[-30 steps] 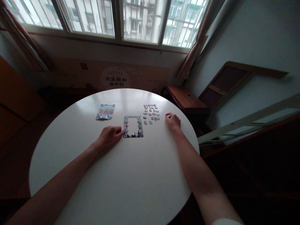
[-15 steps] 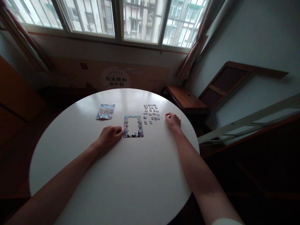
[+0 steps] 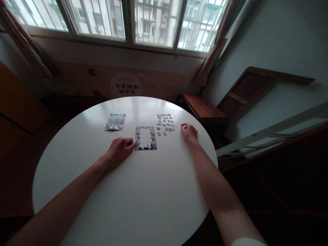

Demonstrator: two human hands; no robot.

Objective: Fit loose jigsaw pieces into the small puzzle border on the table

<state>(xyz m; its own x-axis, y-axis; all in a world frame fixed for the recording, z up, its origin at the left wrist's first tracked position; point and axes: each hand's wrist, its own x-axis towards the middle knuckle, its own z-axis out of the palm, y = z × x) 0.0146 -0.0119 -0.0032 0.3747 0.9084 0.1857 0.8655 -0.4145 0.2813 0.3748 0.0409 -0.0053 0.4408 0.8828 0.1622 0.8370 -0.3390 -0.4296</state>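
A rectangular jigsaw border [image 3: 154, 139] lies flat on the white table, its edge pieces joined around a bare middle. My left hand [image 3: 120, 147] rests curled on the tabletop, its fingertips at the left edge of that border, and nothing shows in it. To the border's upper right, several loose jigsaw pieces [image 3: 164, 125] are spread in rough rows. Just right of these pieces, my right hand [image 3: 189, 131] lies closed in a loose fist on the table, with no piece visible in it. A colourful printed packet [image 3: 115, 122] sits beyond my left hand.
The round white table [image 3: 143, 191] fills the middle of the view. Behind its right side stands a wooden bench [image 3: 203, 106]. Barred windows [image 3: 153, 24] and a printed cardboard panel [image 3: 159, 77] are at the back, with a curtain [image 3: 208, 63] at the right.
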